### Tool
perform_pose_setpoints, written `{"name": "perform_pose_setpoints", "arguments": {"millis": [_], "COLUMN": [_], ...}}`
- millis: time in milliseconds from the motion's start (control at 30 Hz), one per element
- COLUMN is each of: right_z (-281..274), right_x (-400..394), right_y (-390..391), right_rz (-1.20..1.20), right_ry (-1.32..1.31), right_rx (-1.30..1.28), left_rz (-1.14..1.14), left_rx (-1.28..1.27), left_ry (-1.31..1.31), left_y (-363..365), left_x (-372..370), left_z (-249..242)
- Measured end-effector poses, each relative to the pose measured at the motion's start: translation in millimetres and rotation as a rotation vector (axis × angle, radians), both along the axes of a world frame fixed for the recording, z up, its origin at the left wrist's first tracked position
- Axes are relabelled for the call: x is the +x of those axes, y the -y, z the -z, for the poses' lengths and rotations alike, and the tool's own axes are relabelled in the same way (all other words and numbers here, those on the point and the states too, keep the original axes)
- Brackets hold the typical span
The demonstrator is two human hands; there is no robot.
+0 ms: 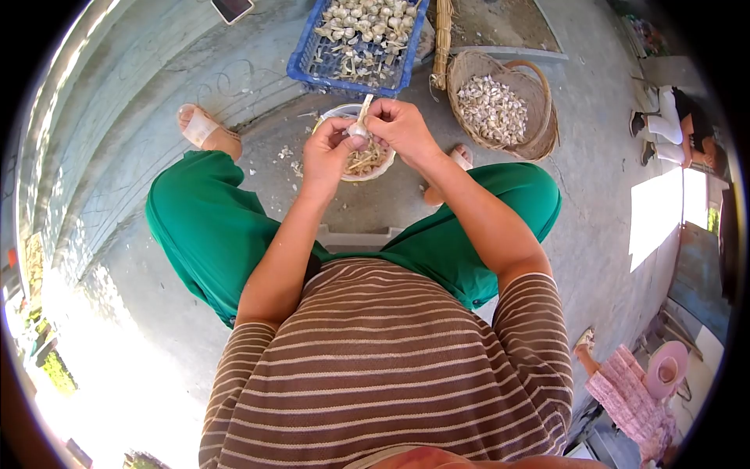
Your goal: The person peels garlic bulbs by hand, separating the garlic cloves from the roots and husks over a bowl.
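Between my two hands is a whitish garlic bulb (pixel 358 131) with its dry stem pointing up and away. My left hand (pixel 328 148) closes round the bulb from the left, thumb against it. From the right, my right hand (pixel 400 129) pinches at the stem and the bulb's upper side; its fingertips are partly hidden. Below both hands a white bowl (pixel 380 170) holds dry peelings and stem bits. Just beyond it stands a blue plastic crate (pixel 299 64) with many garlic bulbs (pixel 367 22) inside.
A wicker basket (pixel 544 129) of loose garlic cloves (pixel 492 108) stands to the right of the bowl. A straw bundle (pixel 443 35) lies beside the crate. A phone (pixel 233 8) rests at the upper left. Two other people (pixel 672 125) are at the right side. Peel scraps litter the floor.
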State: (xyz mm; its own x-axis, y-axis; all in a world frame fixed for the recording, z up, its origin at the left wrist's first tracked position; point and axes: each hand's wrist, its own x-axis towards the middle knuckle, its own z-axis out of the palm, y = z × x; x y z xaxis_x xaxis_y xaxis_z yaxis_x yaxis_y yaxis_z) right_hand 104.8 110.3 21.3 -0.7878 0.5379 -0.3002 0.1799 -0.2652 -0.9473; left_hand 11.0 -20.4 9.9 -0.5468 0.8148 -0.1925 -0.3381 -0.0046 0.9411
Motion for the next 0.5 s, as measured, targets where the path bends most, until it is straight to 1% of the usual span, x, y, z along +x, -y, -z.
{"name": "perform_pose_setpoints", "arguments": {"millis": [33,67,100,133,167,200,233,300,400,467,500], "right_z": [3,6,5,3,2,2,2,5,17,24,24], "right_x": [-1,0,-1,0,0,0,0,0,-1,-2,-2], "right_y": [0,1,2,2,3,3,3,3,3,2,1], "right_rz": [-0.001,-0.003,-0.002,0.003,0.007,0.009,0.007,0.007,0.026,0.016,0.017], "right_ry": [-0.023,-0.045,-0.044,-0.046,-0.048,-0.046,-0.032,-0.018,-0.03,0.009,0.01], "right_rx": [0.084,0.167,0.163,0.103,0.043,0.039,0.025,0.01,0.047,0.372,0.371], "left_rz": [0.0,-0.016,-0.031,-0.03,-0.025,-0.019,-0.017,0.002,-0.046,-0.04,-0.036], "left_rx": [-0.003,0.002,0.009,0.003,0.015,0.027,0.023,0.056,0.071,0.067,0.065], "left_ry": [0.001,0.102,0.201,0.203,0.279,0.355,0.357,0.533,0.592,0.621,0.649], "left_y": [0,1,0,0,0,0,1,3,3,3,3], "left_x": [1,3,3,4,3,3,3,0,-1,-2,-3], "left_z": [0,0,0,-1,-1,0,1,4,11,16,19]}}
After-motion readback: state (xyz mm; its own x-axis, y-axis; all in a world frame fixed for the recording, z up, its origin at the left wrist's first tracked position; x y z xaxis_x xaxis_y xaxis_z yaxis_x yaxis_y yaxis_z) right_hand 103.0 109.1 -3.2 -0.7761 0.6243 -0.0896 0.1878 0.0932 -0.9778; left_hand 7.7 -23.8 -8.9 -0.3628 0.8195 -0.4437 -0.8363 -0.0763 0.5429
